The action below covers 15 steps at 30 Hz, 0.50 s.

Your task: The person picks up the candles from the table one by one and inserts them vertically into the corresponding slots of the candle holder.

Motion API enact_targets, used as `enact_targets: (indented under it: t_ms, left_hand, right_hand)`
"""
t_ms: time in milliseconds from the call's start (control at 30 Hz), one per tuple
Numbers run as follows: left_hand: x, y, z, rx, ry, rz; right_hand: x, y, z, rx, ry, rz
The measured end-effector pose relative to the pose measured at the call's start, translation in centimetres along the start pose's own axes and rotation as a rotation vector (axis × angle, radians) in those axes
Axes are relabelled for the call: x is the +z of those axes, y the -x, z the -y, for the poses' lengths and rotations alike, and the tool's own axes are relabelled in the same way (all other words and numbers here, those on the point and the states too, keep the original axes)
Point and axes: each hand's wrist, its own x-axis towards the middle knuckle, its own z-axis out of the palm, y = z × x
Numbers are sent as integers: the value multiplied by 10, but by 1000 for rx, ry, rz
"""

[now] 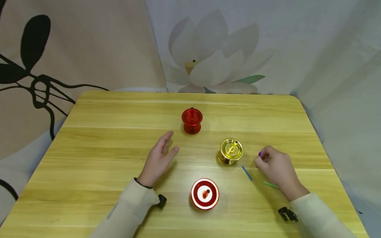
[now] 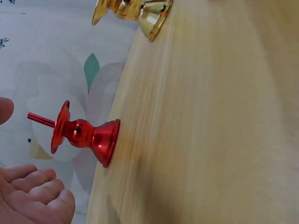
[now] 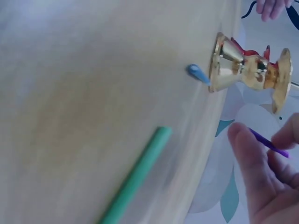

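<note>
Between the thumb and fingers of my right hand [image 1: 278, 168] is a thin purple stick [image 3: 262, 139], raised above the table right of a shiny gold candle holder [image 1: 228, 156]. A blue stick [image 1: 247, 173] lies by that holder's base, and a green stick [image 1: 270, 185] lies partly under the right hand in the head view. My left hand [image 1: 156, 161] hovers with fingers extended and holds nothing. Nearest to it stands a shiny red candle holder [image 1: 191, 127] with an upright spike. Closer to me is a red holder with white rings [image 1: 205, 194], seen from above.
All three holders stand upright on a light wooden table [image 1: 104, 138] with rounded far corners. Behind it hangs a pale curtain [image 1: 321, 43] printed with a large flower. A black strap buckle [image 1: 287, 214] hangs at the right cuff, and another [image 1: 161, 201] at the left.
</note>
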Motion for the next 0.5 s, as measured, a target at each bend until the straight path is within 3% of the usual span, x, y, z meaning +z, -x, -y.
enact_targets:
  t_ms: [200,500]
  left_hand:
    - [3,-16,-3,-14,34,-5]
    - [15,-44,-1,-14,30,-32]
  right_hand:
    - [-5,-4,6,-51,-45,-115]
    - [-14,-15,17,-41,-142,-126]
